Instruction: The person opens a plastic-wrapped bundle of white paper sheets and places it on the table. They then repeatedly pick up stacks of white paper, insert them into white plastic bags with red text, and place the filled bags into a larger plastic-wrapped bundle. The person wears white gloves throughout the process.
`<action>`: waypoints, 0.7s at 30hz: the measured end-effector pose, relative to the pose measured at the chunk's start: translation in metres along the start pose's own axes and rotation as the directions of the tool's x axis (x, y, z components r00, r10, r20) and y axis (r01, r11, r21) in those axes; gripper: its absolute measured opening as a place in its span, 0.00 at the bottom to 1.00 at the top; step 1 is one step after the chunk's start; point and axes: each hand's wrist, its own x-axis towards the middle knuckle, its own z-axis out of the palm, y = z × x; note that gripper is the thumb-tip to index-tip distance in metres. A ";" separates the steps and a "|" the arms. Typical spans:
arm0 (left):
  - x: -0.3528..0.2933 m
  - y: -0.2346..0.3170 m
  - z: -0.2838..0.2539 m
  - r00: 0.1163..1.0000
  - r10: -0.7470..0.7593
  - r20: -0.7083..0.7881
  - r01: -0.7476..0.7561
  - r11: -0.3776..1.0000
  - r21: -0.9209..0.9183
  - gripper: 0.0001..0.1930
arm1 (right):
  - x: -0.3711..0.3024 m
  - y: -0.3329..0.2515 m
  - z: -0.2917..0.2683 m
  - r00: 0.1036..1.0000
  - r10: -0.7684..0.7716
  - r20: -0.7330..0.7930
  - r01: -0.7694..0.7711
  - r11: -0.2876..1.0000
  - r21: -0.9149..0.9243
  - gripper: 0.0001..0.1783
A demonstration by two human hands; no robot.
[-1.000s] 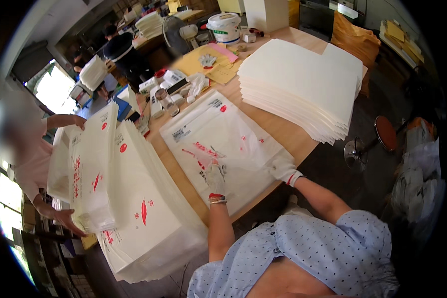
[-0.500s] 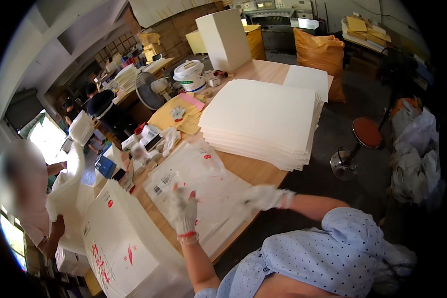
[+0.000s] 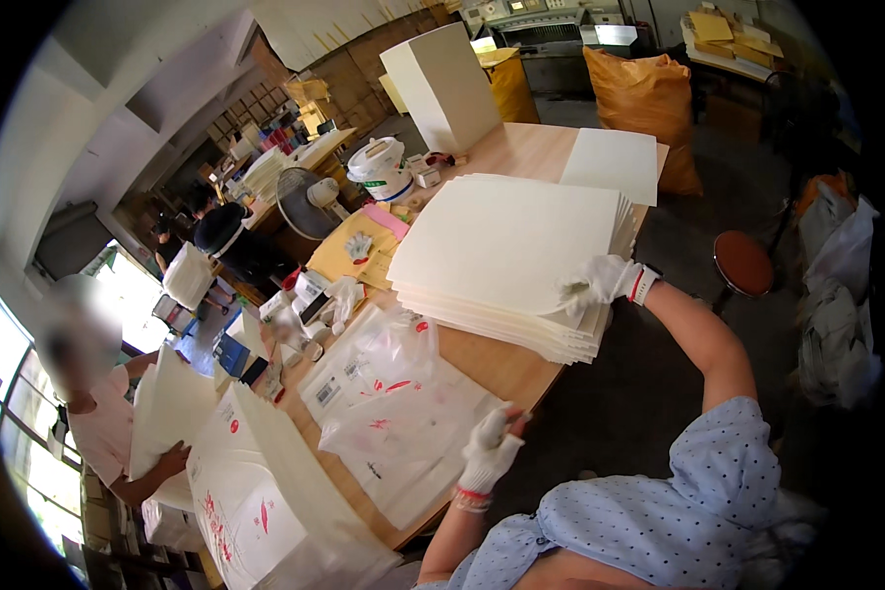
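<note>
- Right hand (image 3: 605,282): white work glove with a red-edged cuff, fingers pinched together on the near corner of the top white sheet (image 3: 506,241), lifting that corner slightly off the pile.
- Left hand (image 3: 489,444): same kind of glove, fingers closed on the near edge of a clear plastic bag (image 3: 403,418) with red print, which lies flat on the wooden table (image 3: 506,366).
- White sheet, handling: judged light and thin yet fairly stiff, like card; likely to bend if lifted by one corner alone, and apt to cling to the sheet beneath. The corner or near edge is the sensible place to take hold; the glove should help against slipping.
- White sheet, appearance: plain, matt, square-cornered, unprinted on the upper face.
- Stack of white sheets (image 3: 521,324): many layers, edges slightly fanned, sitting at the table's near edge, just right of the bag.
- Clear plastic bag, handling: judged soft, limp and slippery; glossy, with wrinkles catching the light.
- Beyond: a finished pile of printed bags (image 3: 265,501) at lower left, and another person's hand (image 3: 172,460) resting on it.
</note>
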 end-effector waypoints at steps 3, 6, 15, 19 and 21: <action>0.031 0.004 0.026 0.929 -0.312 0.200 0.368 0.848 -0.382 0.17 | -0.005 -0.021 0.012 0.989 0.043 -0.138 -0.051 0.997 -0.050 0.17; 0.051 -0.006 0.014 0.904 -0.284 0.319 0.377 0.178 -0.909 0.23 | -0.034 -0.117 0.023 0.917 -0.375 -0.139 0.353 0.922 -0.160 0.13; 0.001 0.090 -0.108 0.783 -0.554 0.282 0.588 0.808 -0.047 0.20 | -0.147 -0.023 0.065 0.851 0.338 0.402 -0.297 -0.323 0.899 0.15; -0.060 -0.001 -0.044 0.997 0.052 0.056 -0.071 0.893 0.445 0.35 | -0.103 -0.185 0.135 0.913 0.407 0.038 -0.071 0.067 0.995 0.22; -0.069 -0.025 -0.011 0.953 0.209 0.220 -0.300 0.554 0.776 0.34 | -0.091 -0.219 0.197 0.893 0.445 -0.068 -0.024 0.199 0.980 0.20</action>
